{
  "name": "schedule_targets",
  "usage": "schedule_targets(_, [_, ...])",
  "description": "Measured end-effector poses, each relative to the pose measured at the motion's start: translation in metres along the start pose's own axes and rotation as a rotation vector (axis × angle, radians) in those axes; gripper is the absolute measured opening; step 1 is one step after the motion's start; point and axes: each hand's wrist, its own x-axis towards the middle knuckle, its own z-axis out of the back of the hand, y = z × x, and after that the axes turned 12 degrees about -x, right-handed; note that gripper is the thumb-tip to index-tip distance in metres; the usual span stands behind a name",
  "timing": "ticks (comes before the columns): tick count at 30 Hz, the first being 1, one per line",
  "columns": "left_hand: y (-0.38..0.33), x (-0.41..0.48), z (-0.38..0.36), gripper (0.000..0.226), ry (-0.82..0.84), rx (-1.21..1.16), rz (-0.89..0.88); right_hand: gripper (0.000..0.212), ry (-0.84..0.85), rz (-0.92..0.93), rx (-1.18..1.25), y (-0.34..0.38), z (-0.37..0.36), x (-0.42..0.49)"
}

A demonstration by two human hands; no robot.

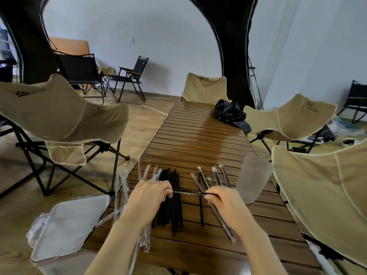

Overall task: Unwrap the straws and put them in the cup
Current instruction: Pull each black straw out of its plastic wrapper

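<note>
So the person's got one straw [188, 192] pinched at both ends, held just above the surface [198, 139]. The left hand [151, 192] has its fingers curled round one end and the right hand [222, 197] pinches the other. There looks to be clear wrap on it, but I can't tell how far it's been peeled.

What matters here is that the straw's long axis runs straight across, left to right, between the two hands. The cup [254, 179] stands off to the right, just past the right hand, and I can't see any straws in it. So the right hand is clearly the nearer one. My guess is that once the wrap is off, that hand takes the straw, tips it up on end and drops it in.

A bunch of bare straws [172, 215] lies under the hands, pointing away from the person. The wrapped straws [216, 175] lie between those and the cup. Empty wrappers [123, 191] are heaped at the left edge, above a bin [69, 221]. I reckon there's loads left to do.
</note>
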Motion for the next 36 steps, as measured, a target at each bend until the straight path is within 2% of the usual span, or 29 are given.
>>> schedule_targets(4, [0.008, -0.003, -0.001, 0.029, 0.014, -0.005, 0.041, 0.029, 0.073, -0.026, 0.029, -0.01, -0.004, 0.003])
schedule_targets(8, [0.004, 0.001, 0.0, 0.029, -0.006, -0.024, 0.019, 0.025, -0.031, -0.064, 0.094, -0.006, 0.004, -0.002])
schedule_targets(12, [0.001, -0.004, 0.0, 0.027, 0.091, -0.046, -0.011, 0.035, -0.07, -0.032, 0.146, -0.001, 0.012, -0.006])
schedule_targets(18, [-0.005, -0.003, 0.003, 0.027, 0.082, -0.05, -0.046, 0.022, -0.047, -0.002, 0.158, 0.0, 0.012, -0.008])
schedule_targets(25, [-0.013, 0.004, -0.002, 0.025, 0.093, -0.027, -0.077, 0.014, -0.102, 0.032, 0.177, -0.001, 0.009, -0.006])
schedule_targets(26, [-0.015, 0.005, -0.003, 0.025, 0.087, -0.024, -0.075, 0.006, -0.087, 0.031, 0.189, 0.001, 0.01, -0.006])
schedule_targets(28, [-0.019, 0.008, -0.002, 0.025, 0.036, -0.034, -0.08, 0.032, -0.092, 0.031, 0.21, -0.001, 0.009, -0.003])
schedule_targets(30, [-0.023, 0.012, -0.002, 0.022, -0.024, -0.033, -0.084, 0.014, -0.15, 0.008, 0.208, -0.001, 0.011, -0.003])
schedule_targets(33, [-0.026, 0.012, -0.002, 0.013, -0.111, -0.008, -0.053, 0.019, -0.336, 0.013, 0.106, -0.005, 0.017, -0.007])
schedule_targets(36, [-0.018, 0.007, -0.002, 0.009, -0.163, -0.035, 0.01, 0.014, -0.337, -0.031, 0.103, -0.016, 0.013, -0.011])
